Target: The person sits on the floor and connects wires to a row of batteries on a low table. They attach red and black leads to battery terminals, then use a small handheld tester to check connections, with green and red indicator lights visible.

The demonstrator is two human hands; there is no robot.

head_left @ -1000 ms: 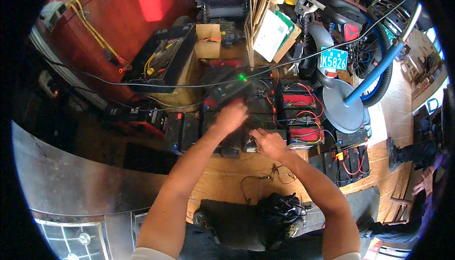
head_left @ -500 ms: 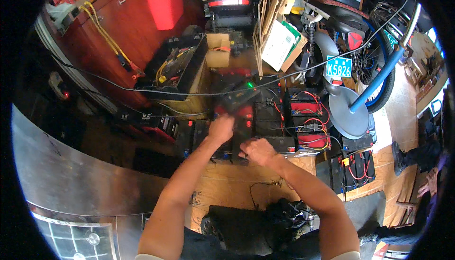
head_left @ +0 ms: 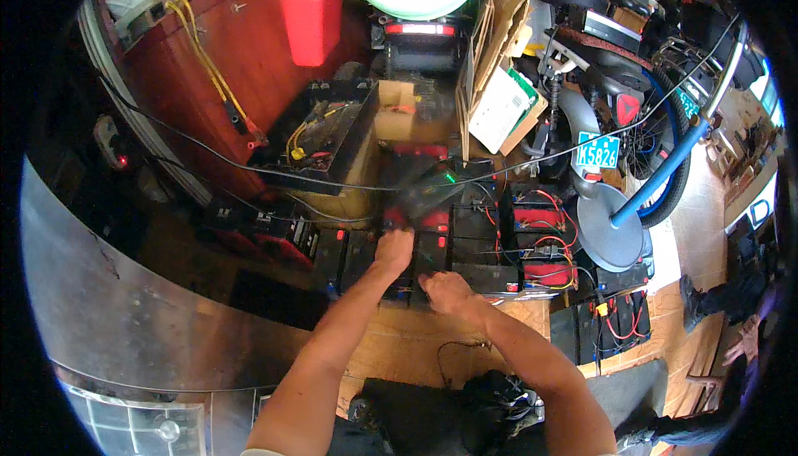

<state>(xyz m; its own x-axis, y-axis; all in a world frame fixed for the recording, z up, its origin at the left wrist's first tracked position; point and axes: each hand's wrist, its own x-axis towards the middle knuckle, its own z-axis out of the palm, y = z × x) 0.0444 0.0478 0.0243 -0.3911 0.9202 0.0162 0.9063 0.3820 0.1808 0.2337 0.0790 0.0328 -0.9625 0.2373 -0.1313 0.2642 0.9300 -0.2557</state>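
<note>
Head view: pair of bare hands over a row of black batteries. Left hand (head_left: 395, 250): fingers curled in, back upward; whether it grips anything cannot be told. Right hand (head_left: 451, 292): fingers bent, thumb and forefinger drawn close at a black battery (head_left: 431, 266); whether something thin is pinched there cannot be told. That battery: between the hands, red cap (head_left: 442, 241) toward its far end. Dark box (head_left: 428, 196) with green light (head_left: 450, 178): just beyond the left hand, blurred. Second black battery (head_left: 357, 258): left of the left hand. Red-topped batteries (head_left: 549, 275) with red wires (head_left: 568, 209): right of the right hand. Long black cable (head_left: 374, 188): strung beyond both hands. Thin lead (head_left: 440, 358): on the floor (head_left: 399, 331), this side of the right hand. Handling notes, by judgement: light, steady fingertips suit close work here; any bare metal ends are best kept apart; the cable is best kept clear of both hands.
</note>
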